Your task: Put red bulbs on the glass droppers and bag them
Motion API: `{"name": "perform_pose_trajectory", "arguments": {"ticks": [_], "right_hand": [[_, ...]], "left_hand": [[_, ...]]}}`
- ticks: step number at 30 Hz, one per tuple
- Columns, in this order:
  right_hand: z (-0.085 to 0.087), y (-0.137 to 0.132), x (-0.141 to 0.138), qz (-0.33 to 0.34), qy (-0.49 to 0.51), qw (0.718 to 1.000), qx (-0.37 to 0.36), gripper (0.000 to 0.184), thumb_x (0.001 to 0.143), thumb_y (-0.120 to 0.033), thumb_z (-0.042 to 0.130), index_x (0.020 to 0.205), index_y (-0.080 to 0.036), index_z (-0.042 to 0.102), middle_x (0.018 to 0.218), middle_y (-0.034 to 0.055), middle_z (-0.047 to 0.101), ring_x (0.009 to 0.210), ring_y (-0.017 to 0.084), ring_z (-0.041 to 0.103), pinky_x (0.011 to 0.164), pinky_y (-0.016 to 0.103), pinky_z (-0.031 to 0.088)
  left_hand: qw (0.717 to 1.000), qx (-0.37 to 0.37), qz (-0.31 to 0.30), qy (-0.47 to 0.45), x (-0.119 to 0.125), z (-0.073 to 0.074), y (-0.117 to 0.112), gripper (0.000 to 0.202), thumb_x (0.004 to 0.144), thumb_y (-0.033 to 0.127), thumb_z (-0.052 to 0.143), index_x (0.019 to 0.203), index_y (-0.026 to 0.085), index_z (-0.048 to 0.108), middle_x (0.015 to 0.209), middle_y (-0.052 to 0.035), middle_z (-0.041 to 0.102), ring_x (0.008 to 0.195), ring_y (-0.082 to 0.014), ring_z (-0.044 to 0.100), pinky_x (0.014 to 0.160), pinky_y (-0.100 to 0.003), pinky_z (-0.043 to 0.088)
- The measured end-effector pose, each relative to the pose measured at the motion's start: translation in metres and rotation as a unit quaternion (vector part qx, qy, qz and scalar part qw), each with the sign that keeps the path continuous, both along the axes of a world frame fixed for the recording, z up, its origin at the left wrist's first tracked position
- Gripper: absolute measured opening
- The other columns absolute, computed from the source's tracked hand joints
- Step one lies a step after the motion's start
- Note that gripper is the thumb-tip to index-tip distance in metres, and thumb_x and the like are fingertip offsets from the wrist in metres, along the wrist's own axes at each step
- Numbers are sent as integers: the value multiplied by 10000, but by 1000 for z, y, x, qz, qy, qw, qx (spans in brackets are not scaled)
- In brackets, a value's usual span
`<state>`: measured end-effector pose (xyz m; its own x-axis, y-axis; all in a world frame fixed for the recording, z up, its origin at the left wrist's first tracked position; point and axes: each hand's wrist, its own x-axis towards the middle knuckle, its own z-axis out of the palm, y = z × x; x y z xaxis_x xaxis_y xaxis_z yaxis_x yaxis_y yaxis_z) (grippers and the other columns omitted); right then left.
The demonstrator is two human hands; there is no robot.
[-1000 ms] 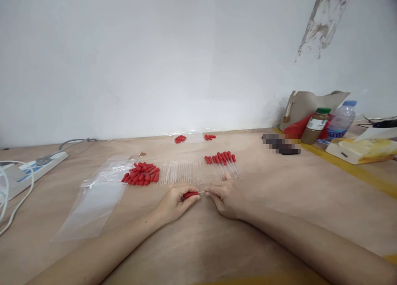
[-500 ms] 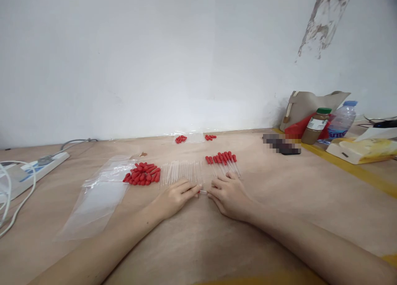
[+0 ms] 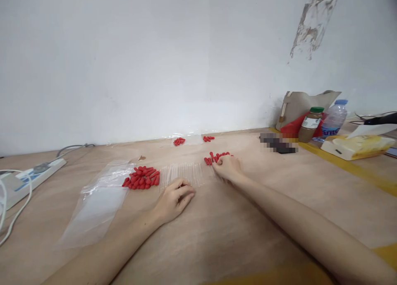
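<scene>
Head camera looks forward — and down across the table point(image 3: 198, 243).

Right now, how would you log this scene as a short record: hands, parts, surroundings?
left hand: loosely curled near the glass-like tubes; contents unclear
right hand: at the red-topped droppers; grip unclear
loose parts: red bulbs, piled left of the tubes
far left: power strip
far right: green-capped bottle, blue-capped bottle
</scene>
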<state>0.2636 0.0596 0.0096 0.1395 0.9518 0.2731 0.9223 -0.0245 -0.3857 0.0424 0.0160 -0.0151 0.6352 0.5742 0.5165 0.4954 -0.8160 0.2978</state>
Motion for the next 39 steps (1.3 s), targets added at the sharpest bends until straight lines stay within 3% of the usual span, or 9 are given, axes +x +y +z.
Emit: {"name": "perform_pose_trajectory", "arguments": {"ticks": [7, 11, 16, 23, 26, 29, 33, 36, 39], "right_hand": [[-13, 1, -1, 3, -28, 1000, -9, 335, 765, -387, 437, 541, -192, 592, 620, 32, 618, 664, 171, 555, 716, 319, 277], [-12, -3, 1, 11, -33, 999, 15, 383, 767, -468, 433, 555, -188, 588, 615, 35, 620, 659, 177, 554, 729, 337, 274], [-3, -5, -12, 58, -32, 998, 20, 327, 778, -410, 436, 607, -200, 617, 679, 33, 647, 691, 168, 560, 754, 342, 264], [5, 9, -37, 59, -81, 993, -68, 235, 726, -328, 485, 765, -167, 652, 824, 107, 660, 819, 232, 580, 758, 360, 293], [5, 17, -43, 55, -86, 990, -98, 229, 716, -299, 493, 810, -159, 648, 889, 131, 653, 855, 253, 581, 747, 373, 310], [6, 21, -48, 61, -90, 988, -113, 206, 701, -251, 510, 814, -147, 647, 905, 148, 650, 843, 270, 587, 735, 388, 319], [12, 17, -48, 77, -90, 986, -120, 176, 720, -235, 496, 770, -138, 634, 846, 149, 653, 794, 274, 595, 704, 381, 329], [17, 5, -38, 95, -83, 987, -103, 257, 796, -278, 400, 718, -141, 603, 805, 142, 644, 759, 249, 591, 646, 338, 338], [14, -12, -21, 120, -60, 989, -64, 262, 824, -274, 350, 685, -153, 538, 749, 110, 622, 670, 194, 567, 569, 283, 326]], "left_hand": [[1000, -14, 3, -9, 1, 2, -1, 196, 814, 254, 516, 646, 154, 501, 772, -40, 531, 665, -127, 504, 591, -240, 419], [1000, -20, 3, 7, 2, 3, -3, 144, 831, 245, 484, 722, 160, 527, 780, -39, 535, 651, -124, 499, 589, -241, 411], [999, -36, -9, 20, 1, 6, -2, 116, 836, 215, 465, 773, 164, 547, 775, -32, 538, 640, -115, 505, 586, -230, 406], [999, -25, 10, 17, 4, 0, -5, 221, 816, 244, 495, 615, 157, 474, 708, -25, 537, 612, -116, 495, 570, -237, 398], [999, -11, 33, 3, 5, 10, -4, 185, 816, 263, 504, 670, 160, 550, 727, -32, 567, 677, -140, 527, 642, -265, 415], [994, 6, 111, -20, -12, 36, 13, 188, 809, 298, 502, 724, 175, 615, 780, -39, 599, 750, -170, 549, 705, -291, 415], [954, -11, 300, -14, -68, 69, 52, 226, 740, 367, 530, 755, 168, 637, 830, -52, 631, 793, -208, 565, 663, -273, 419], [913, -81, 399, 34, -111, 73, 75, 269, 708, 421, 529, 794, 197, 648, 853, -37, 658, 832, -233, 571, 642, -266, 407], [887, -129, 440, 52, -134, 64, 85, 316, 700, 463, 507, 817, 206, 648, 834, -37, 671, 851, -242, 579, 631, -259, 403]]}}
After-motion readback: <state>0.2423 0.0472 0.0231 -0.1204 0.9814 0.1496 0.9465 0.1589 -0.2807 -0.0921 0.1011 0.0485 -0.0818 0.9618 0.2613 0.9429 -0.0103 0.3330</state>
